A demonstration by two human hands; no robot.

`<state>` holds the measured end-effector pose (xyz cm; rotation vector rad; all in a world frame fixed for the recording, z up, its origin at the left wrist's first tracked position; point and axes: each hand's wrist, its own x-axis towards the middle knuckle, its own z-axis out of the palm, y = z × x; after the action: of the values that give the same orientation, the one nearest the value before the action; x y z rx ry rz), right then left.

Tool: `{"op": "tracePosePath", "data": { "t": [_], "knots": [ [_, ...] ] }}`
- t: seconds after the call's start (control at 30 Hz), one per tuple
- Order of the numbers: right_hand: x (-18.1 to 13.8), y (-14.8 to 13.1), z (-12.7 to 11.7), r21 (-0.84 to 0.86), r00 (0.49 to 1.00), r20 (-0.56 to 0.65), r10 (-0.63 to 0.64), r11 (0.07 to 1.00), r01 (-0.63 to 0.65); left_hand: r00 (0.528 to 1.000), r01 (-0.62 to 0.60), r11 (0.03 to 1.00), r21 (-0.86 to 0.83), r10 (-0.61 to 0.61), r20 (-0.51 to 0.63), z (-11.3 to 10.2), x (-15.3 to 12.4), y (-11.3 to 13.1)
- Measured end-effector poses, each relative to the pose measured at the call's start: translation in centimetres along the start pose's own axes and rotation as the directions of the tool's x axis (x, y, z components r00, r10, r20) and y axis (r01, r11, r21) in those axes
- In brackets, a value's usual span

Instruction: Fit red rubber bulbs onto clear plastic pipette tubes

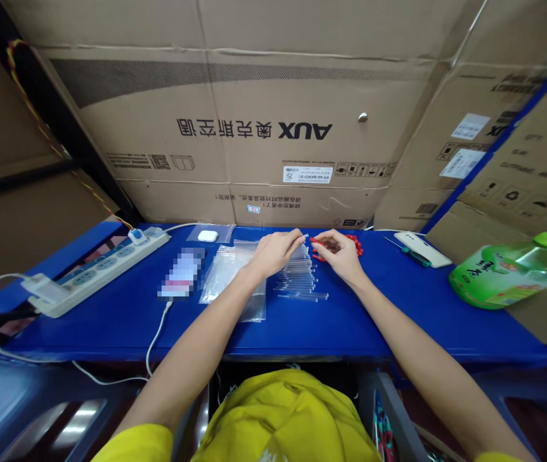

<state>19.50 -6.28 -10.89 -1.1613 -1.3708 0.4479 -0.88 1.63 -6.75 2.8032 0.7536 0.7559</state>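
My left hand (pixel 276 250) is closed in a pinch over a row of thin clear plastic tubes (pixel 297 282) on the blue tabletop. A clear tube end (pixel 306 237) pokes out at its fingertips. Just to the right, my right hand (pixel 343 256) pinches a small red cap (pixel 317 242), close to that tube end. More red caps (pixel 358 245) lie partly hidden behind the right hand. Flat clear plastic bags (pixel 225 273) are spread under and beside my left forearm.
Left of the bags lie a phone (pixel 181 273) on a charging cable, a white earbud case (pixel 208 236) and a power strip (pixel 104 273). On the right are a white device (pixel 422 249), a green screwdriver (pixel 416 256) and a green bottle (pixel 501 273). Cardboard (pixel 254 90) walls the back.
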Motion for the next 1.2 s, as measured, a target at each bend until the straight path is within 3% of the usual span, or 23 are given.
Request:
{"op": "tracePosePath", "data": {
  "t": [0.23, 0.53, 1.2],
  "knots": [
    [-0.3, -0.2, 0.4, 0.093, 0.999, -0.032, 0.021, 0.996, -0.018, 0.994, -0.098, 0.991, -0.093, 0.093, -0.058, 0.4, -0.1, 0.2],
    [-0.3, -0.7, 0.6, 0.128, 0.997, -0.070, 0.023, 0.992, -0.014, 0.987, -0.106, 0.959, -0.261, 0.070, -0.142, 0.5, 0.3, 0.4],
    [-0.7, -1.4, 1.2, 0.122, 0.998, -0.058, -0.009, 0.992, 0.016, 0.991, -0.129, 0.953, -0.275, 0.116, -0.062, -0.1, 0.1, 0.3]
  ]
}}
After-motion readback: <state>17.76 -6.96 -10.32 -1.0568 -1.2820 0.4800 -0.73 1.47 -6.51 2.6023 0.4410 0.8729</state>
